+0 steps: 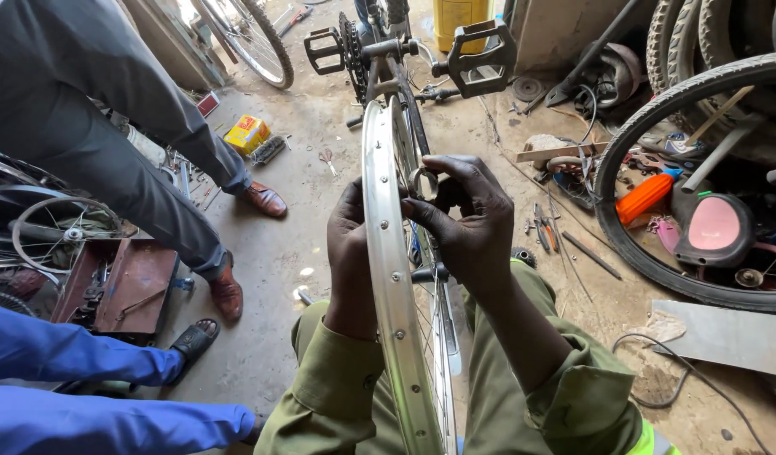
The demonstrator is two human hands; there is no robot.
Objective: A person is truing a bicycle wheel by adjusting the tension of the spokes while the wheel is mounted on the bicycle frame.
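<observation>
A bare silver bicycle wheel rim [394,286] with spokes stands upright between my knees, running from the bottom of the view up to an upturned bicycle frame with black pedals [479,56]. My left hand [352,253] grips the rim's left side. On the right side, my right hand [465,221] curls over the rim, its fingertips pinching a small round metal tool [421,181] at a spoke. Both forearms wear olive green sleeves.
A person in dark trousers and brown shoes [263,200] stands at left. Blue-clad legs [93,392] with a sandal lie at bottom left. A rusty toolbox [122,286], a yellow box [247,133], a black tyre [657,168] and scattered tools lie on the concrete floor.
</observation>
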